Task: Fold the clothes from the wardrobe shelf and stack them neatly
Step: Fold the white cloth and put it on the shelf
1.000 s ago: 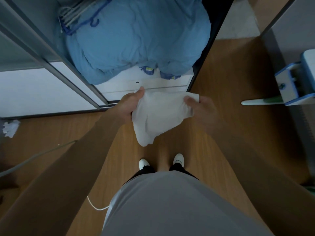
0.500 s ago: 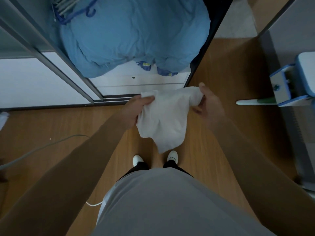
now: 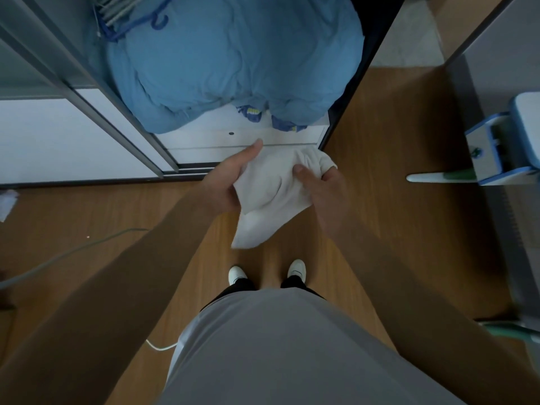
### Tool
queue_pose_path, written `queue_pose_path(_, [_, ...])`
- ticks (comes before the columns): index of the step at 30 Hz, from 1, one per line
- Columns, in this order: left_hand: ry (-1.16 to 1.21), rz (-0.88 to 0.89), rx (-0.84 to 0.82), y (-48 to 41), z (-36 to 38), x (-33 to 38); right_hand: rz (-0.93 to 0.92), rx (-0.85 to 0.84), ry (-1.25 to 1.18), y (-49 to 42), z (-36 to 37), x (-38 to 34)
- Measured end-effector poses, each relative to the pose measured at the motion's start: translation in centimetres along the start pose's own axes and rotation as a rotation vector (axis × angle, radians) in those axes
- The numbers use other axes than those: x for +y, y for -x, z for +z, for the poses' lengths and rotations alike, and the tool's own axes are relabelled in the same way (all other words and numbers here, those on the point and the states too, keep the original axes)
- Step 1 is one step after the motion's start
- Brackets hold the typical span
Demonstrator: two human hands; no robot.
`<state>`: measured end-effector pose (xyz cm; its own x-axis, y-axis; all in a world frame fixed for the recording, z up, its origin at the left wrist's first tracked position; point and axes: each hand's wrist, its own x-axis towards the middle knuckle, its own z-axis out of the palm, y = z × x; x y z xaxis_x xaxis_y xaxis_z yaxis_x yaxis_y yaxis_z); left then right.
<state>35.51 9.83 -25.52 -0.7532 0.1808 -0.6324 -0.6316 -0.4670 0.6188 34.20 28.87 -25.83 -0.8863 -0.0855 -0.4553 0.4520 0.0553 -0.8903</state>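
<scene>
Above a wooden floor (image 3: pixel 394 171), at the foot of an open wardrobe, I look down on a large blue bundle of bedding (image 3: pixel 233 62) that fills the compartment and bulges over its white base panel (image 3: pixel 204 154). Just below, the crumpled white garment (image 3: pixel 268 197) hangs in mid-air between both hands, with one corner drooping toward the floor. The left hand (image 3: pixel 225 182) grips its left edge, thumb stretched along the cloth. The right hand (image 3: pixel 324 191) pinches the bunched right edge, thumb on top. Beneath them stand two white shoes (image 3: pixel 296 268). Blue hangers (image 3: pixel 131 16) rest at the bundle's upper left.
</scene>
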Motion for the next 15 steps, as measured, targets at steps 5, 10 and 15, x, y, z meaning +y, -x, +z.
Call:
queue_pose_path(5, [-0.079, 0.174, -0.109, -0.1, -0.5, -1.5, 0.006, 0.075, -0.035, -0.6, 0.1, -0.4])
queue_pose_path(10, [-0.138, 0.279, 0.184, -1.3, 0.0, -0.8, 0.078, 0.066, -0.006, -1.3, -0.7, -1.3])
queue_pose_path(15, [-0.084, 0.228, 0.345, -1.7, -1.1, 1.5, 0.001, 0.147, -0.197, -2.4, -3.5, -1.9])
